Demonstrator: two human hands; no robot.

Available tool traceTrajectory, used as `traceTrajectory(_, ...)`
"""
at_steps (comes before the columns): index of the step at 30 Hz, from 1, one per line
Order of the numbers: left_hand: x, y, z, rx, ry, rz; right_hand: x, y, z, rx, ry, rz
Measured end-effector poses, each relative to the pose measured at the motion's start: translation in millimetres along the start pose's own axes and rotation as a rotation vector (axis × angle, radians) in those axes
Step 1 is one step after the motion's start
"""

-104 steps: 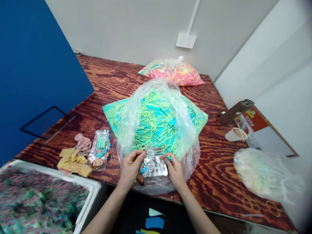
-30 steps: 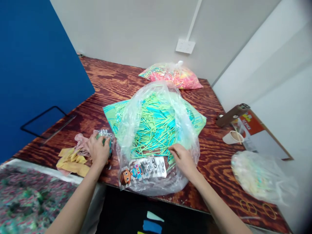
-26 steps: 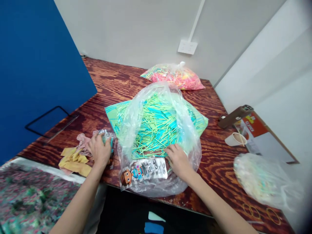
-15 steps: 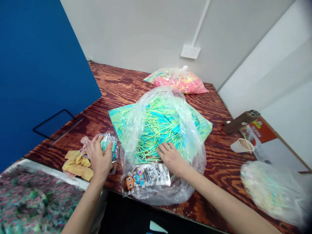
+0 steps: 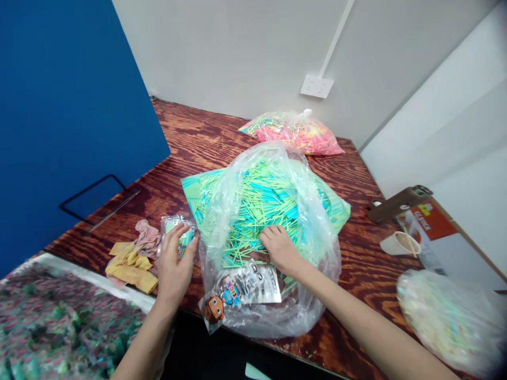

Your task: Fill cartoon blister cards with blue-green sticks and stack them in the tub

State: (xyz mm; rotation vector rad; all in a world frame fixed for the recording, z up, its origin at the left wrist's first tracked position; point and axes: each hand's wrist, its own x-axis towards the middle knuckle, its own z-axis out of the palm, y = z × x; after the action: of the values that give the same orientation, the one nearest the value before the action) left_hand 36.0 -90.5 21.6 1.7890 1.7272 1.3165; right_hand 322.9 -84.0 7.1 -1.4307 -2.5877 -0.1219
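Note:
A large clear plastic bag (image 5: 317,253) lies wide open on the table, full of thin green and blue sticks (image 5: 263,195). My right hand (image 5: 279,249) reaches inside it, fingers curled together on the sticks near the front of the pile; the fingertips are partly hidden. On the bag's front rim rests a silver printed packet (image 5: 261,285) with a cartoon figure. To the left, my left hand (image 5: 176,266) hovers with fingers apart at a small clear-and-silver packet (image 5: 186,240) that shows green and blue sticks. The hand partly covers that packet.
Pink and yellow gloves (image 5: 137,266) lie crumpled at the left. Behind is a knotted bag of pink and yellow sticks (image 5: 301,134). At right are a paper cup (image 5: 396,244), a brown bottle (image 5: 398,205) and another filled bag (image 5: 443,311). A blue panel (image 5: 79,105) borders the left.
My left hand has shifted a little, its fingers now over the small packet's lower right. My right hand's fingers have curled more into the sticks. The whole view has moved slightly.

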Motion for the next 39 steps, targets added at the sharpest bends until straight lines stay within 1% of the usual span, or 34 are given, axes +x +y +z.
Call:
traceTrajectory(2, -7, 14, -2.4, -0.035, -0.035, 0.032, 3, 5, -3, 0.15, 0.075, 0.089)
traceTrajectory(4, -16, 30, -0.3, -0.08, -0.117, 0.057, 8, 11, -7, 0.326, 0.15, 0.178)
traceTrajectory(6, -23, 43, 6.2, -0.116, -0.212, 0.077, 15, 19, -14, 0.503, 0.185, 0.279)
traceTrajectory(9, -29, 56, 19.7, -0.145, -0.338, 0.094, 23, 33, -32, 0.802, 0.189, 0.473)
traceTrajectory(12, -32, 63, 31.9, -0.151, -0.436, 0.117, 22, 47, -51, 1.19, 0.191, 0.619)
traceTrajectory(14, -33, 66, 38.5, -0.158, -0.485, 0.136, 16, 53, -58, 1.418, 0.139, 0.702)
traceTrajectory(16, -33, 69, 44.2, -0.17, -0.522, 0.143, 7, 55, -58, 1.547, 0.072, 0.779)
traceTrajectory(19, -30, 74, 52.9, -0.201, -0.56, 0.115, -9, 49, -50, 1.611, 0.035, 0.838)
traceTrajectory(23, -22, 82, 68.7, -0.333, -0.559, 0.023, -26, 30, -41, 1.793, -0.054, 0.844)
traceTrajectory(25, -20, 87, 80.1, -0.448, -0.55, -0.083, -31, 21, -39, 1.868, -0.102, 0.824)
traceTrajectory(27, -18, 93, 93.5, -0.562, -0.546, -0.221, -35, 12, -37, 1.905, -0.128, 0.797)
traceTrajectory(28, -18, 96, 100.4, -0.604, -0.536, -0.27, -36, 8, -35, 1.908, -0.135, 0.781)
traceTrajectory(30, -15, 100, 113.7, -0.628, -0.517, -0.286, -38, 2, -32, 1.877, -0.159, 0.745)
traceTrajectory(32, -8, 103, 124.1, -0.599, -0.558, -0.255, -39, -3, -29, 1.831, -0.194, 0.706)
traceTrajectory(34, 3, 103, 129.9, -0.578, -0.608, -0.258, -42, -5, -26, 1.797, -0.227, 0.683)
traceTrajectory(35, 9, 102, 130.7, -0.58, -0.608, -0.269, -44, -5, -25, 1.779, -0.223, 0.69)
traceTrajectory(36, 15, 100, 130.0, -0.587, -0.574, -0.272, -46, -5, -24, 1.754, -0.19, 0.709)
traceTrajectory(37, 19, 98, 128.0, -0.588, -0.51, -0.256, -49, -6, -22, 1.718, -0.127, 0.734)
traceTrajectory(39, 18, 95, 120.5, -0.561, -0.389, -0.174, -54, -11, -19, 1.599, 0.07, 0.775)
